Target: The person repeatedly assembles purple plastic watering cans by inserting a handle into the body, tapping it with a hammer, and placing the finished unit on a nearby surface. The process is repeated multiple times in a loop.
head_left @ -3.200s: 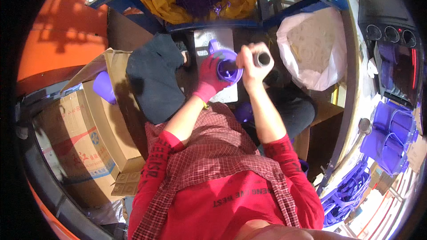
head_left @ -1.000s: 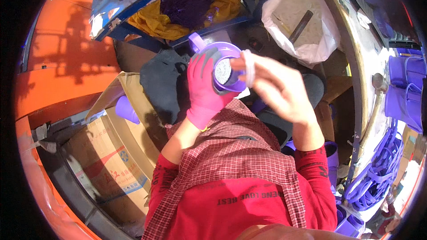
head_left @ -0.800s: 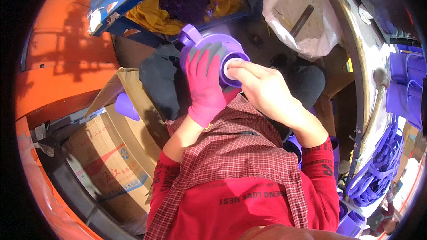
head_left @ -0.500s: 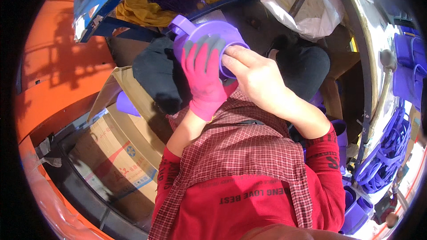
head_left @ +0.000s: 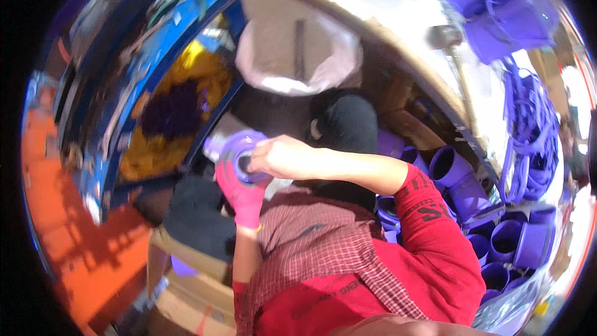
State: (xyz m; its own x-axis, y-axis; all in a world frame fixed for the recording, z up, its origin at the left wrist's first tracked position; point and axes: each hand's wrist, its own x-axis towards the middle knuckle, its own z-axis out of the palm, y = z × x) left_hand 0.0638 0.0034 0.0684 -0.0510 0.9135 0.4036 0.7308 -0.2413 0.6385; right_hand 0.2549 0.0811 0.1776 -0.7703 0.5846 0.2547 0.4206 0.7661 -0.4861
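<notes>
My left hand (head_left: 239, 195), in a pink glove with grey fingertips, holds a purple plastic vessel (head_left: 247, 139) above my lap. It has a round open mouth, and a loop handle sticks out at its far left side. My bare right hand (head_left: 283, 158) is closed at the right edge of the mouth, its fingers curled against the rim. Motion blur and the hand itself hide the fingertips and the vessel's underside.
A white sack (head_left: 261, 68) with a stick stands ahead. Left of it, a blue metal frame (head_left: 219, 109) surrounds a yellow bag (head_left: 146, 162) with purple pieces. Purple tubs (head_left: 469, 193) and strips (head_left: 535, 130) lie at right. A cardboard box (head_left: 196, 308) is near my left leg.
My view has turned right, bringing more purple tubs into sight. My right fingers, earlier reaching into the vessel's mouth, are now curled at its rim. My left hand keeps its hold.
</notes>
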